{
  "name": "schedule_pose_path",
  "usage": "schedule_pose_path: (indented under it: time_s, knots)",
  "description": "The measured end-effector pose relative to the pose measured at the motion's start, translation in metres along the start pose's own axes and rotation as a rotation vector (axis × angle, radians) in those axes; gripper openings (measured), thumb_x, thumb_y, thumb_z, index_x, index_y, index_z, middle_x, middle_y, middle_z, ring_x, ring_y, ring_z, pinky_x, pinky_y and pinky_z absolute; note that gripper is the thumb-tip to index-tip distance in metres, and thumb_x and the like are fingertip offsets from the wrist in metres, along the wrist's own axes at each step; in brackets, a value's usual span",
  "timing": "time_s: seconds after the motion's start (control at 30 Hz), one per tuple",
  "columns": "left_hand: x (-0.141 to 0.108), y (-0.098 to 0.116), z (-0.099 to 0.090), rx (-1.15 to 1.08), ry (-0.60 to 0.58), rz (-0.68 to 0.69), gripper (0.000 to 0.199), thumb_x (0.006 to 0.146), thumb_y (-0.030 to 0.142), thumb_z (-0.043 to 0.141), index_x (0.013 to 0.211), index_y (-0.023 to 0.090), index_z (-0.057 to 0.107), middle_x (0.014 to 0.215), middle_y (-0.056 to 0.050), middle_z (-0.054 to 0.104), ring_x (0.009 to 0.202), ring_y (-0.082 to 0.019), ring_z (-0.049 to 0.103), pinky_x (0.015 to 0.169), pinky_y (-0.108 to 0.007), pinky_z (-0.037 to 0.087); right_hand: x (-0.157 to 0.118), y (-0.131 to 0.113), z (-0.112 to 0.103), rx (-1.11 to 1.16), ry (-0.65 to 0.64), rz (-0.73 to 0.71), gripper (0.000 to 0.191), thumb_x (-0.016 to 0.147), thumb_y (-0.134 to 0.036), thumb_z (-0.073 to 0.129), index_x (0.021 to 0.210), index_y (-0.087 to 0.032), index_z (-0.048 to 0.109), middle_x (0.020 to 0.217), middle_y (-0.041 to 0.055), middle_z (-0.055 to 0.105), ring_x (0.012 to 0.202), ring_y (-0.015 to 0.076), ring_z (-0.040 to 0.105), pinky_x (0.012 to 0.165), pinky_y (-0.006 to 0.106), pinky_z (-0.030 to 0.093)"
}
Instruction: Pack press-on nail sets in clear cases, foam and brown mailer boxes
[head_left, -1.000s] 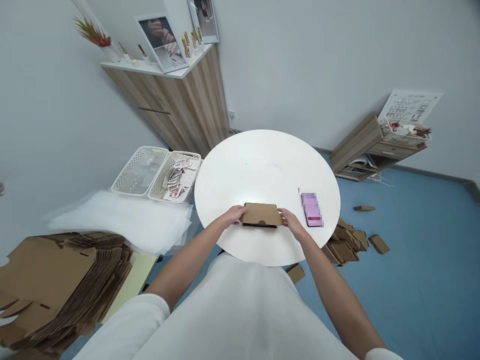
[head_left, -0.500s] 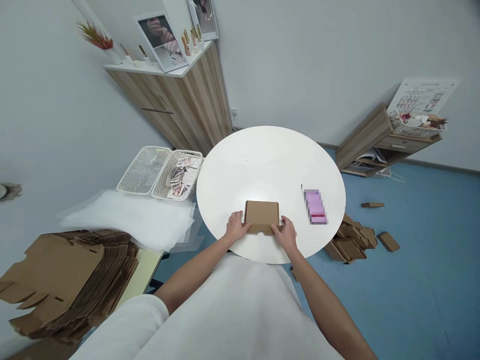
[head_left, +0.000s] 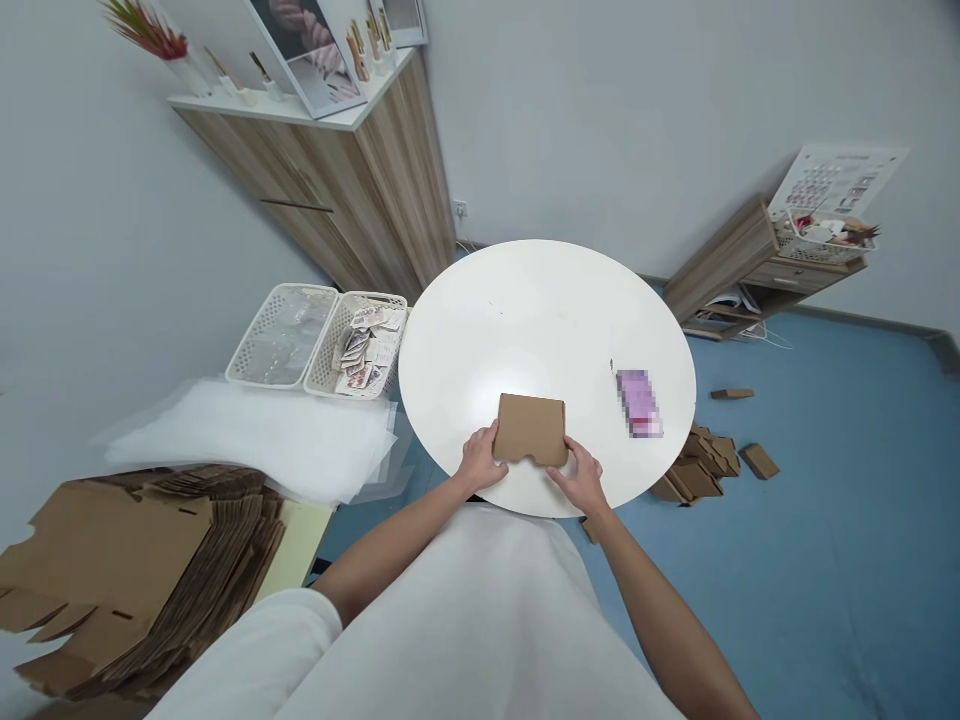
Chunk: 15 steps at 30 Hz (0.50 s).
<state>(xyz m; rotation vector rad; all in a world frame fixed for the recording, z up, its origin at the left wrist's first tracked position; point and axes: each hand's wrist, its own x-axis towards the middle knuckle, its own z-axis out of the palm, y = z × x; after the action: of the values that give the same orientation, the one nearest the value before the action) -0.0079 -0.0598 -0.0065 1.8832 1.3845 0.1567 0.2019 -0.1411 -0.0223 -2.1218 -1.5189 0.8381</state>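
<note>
A small brown cardboard box (head_left: 530,428) lies on the near part of the round white table (head_left: 555,320), its lid folded down and a notch showing in its front edge. My left hand (head_left: 480,460) grips its left side, thumb near the front corner. On the opposite side, my right hand (head_left: 581,475) holds the right front corner between thumb and fingers. To the right on the same table is a purple, pixelated item (head_left: 639,404); its kind cannot be made out.
Flat cardboard blanks (head_left: 127,550) are stacked at the lower left beside translucent white sheets (head_left: 255,430). Two white baskets stand behind them, one holding printed cards (head_left: 367,345). Folded boxes (head_left: 697,465) lie on the blue floor at right. A wooden cabinet (head_left: 322,200) stands at back left.
The front flap, pressed by both thumbs before, is now tucked down and the box looks closed. Both hands have shifted to the box's sides. The camera view has moved slightly.
</note>
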Motion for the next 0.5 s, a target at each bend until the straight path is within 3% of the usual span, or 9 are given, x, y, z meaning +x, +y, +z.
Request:
schedule_pose_path:
  time_s: [0.17,0.33,0.5]
  knots:
    - [0.002,-0.009,-0.027,-0.06,0.037,0.081,0.064,0.074,0.036,0.052,0.132,0.026,0.027,0.1,-0.006,0.048,0.091,-0.02,0.051,0.08,-0.03,0.04,0.0,-0.022,-0.015,0.149,-0.009,0.014,0.056,0.076,-0.049,0.044,0.127,-0.026,0.037,0.108,0.0048,0.054,0.099,0.0202,0.051,0.089,0.038,0.035]
    - [0.018,-0.013,-0.045,-0.051,0.022,0.13,0.047,0.084,0.035,0.038,0.128,0.02,0.037,0.09,-0.007,0.049,0.086,-0.019,0.051,0.076,-0.029,0.042,0.015,-0.041,-0.023,0.201,0.003,0.1,0.047,0.083,-0.049,0.029,0.12,-0.025,0.048,0.102,0.0043,0.056,0.098,0.0186,0.051,0.087,0.033,0.036]
    - [0.03,-0.009,-0.052,0.053,0.104,0.15,0.044,0.079,0.03,0.047,0.122,0.019,0.045,0.095,-0.007,0.049,0.089,-0.02,0.052,0.076,-0.029,0.042,0.027,-0.054,-0.03,0.175,0.038,0.108,0.047,0.081,-0.053,0.031,0.089,-0.02,0.063,0.083,0.0044,0.061,0.084,0.0196,0.053,0.074,0.028,0.039]
